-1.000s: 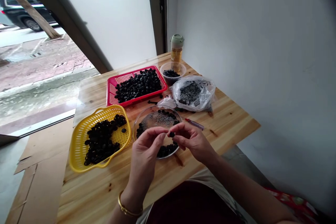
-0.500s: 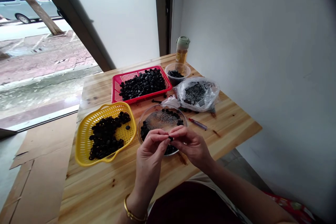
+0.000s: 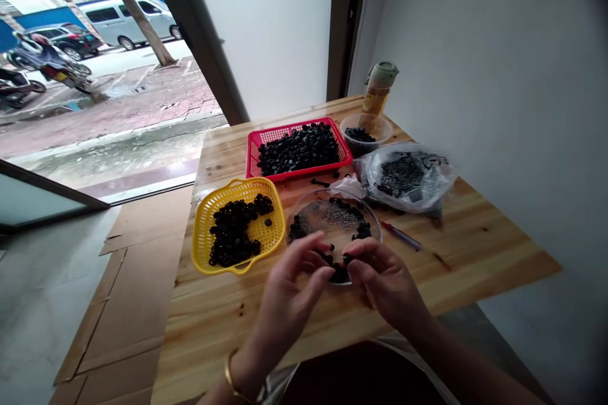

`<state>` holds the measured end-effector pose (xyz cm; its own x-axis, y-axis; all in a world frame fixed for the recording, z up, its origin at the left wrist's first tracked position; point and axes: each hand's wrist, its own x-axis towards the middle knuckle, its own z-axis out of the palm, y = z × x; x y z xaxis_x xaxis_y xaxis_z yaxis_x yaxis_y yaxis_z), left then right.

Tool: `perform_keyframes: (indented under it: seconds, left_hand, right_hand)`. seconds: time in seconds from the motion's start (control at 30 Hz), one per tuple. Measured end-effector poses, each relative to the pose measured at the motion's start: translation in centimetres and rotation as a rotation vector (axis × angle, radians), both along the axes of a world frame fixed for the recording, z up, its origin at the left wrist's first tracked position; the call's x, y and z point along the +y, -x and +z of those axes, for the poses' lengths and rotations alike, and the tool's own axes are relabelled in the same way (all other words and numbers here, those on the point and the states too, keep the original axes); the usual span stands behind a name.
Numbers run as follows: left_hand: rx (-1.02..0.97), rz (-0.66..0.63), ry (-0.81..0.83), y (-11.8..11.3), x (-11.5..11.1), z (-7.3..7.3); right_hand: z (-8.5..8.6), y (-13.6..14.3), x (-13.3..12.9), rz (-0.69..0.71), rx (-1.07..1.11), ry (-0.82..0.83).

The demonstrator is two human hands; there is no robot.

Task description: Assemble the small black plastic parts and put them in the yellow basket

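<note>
The right hand has thumb and forefinger pinched on a small round black piece, with a bright sliver showing at its side! Across a short gap, the left hand stands with thumb and forefinger parted; whether its curled fingers hide anything, I can't tell. Directly below and beyond the fingertips sits a clear round tray, black pieces around its edge, thin metal pins heaped toward the far side. Left of the fingers, a yellow basket of black pieces; beyond them, a red basket piled fuller. Out past the right fingers, a slim red-tipped tool lies on the wooden table, then an open plastic bag of dark bits, a clear bowl and, farthest, a green-lidded bottle!
</note>
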<state>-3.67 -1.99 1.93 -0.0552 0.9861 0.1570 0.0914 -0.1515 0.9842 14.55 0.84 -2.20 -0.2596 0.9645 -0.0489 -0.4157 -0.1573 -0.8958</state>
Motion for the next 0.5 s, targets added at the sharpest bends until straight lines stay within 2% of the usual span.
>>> perform_keyframes:
  seconds: [0.1,0.13,0.2,0.3,0.4,0.5]
  left_hand:
    - [0.592,0.076,-0.080,5.4,3.2,1.6]
    - [0.804,0.047,-0.058,7.2,4.5,1.8]
    - [1.182,-0.110,0.037,10.0,7.1,1.7]
    - [1.295,-0.232,0.066,12.0,9.8,0.4]
    - [1.319,-0.334,0.058,12.1,11.0,-1.2]
    - [1.326,-0.404,0.054,12.0,11.6,-2.1]
  right_hand:
    - [1.0,0.0,0.8,-0.041,0.061,0.058]
    - [1.3,0.0,1.0,-0.047,0.080,0.073]
    - [1.6,-0.1,1.2,-0.038,0.097,0.098]
    - [1.4,-0.4,1.0,0.003,0.097,0.116]
    - [0.8,-0.8,0.5,0.030,0.090,0.128]
    - [0.5,-1.2,0.4,0.037,0.085,0.143]
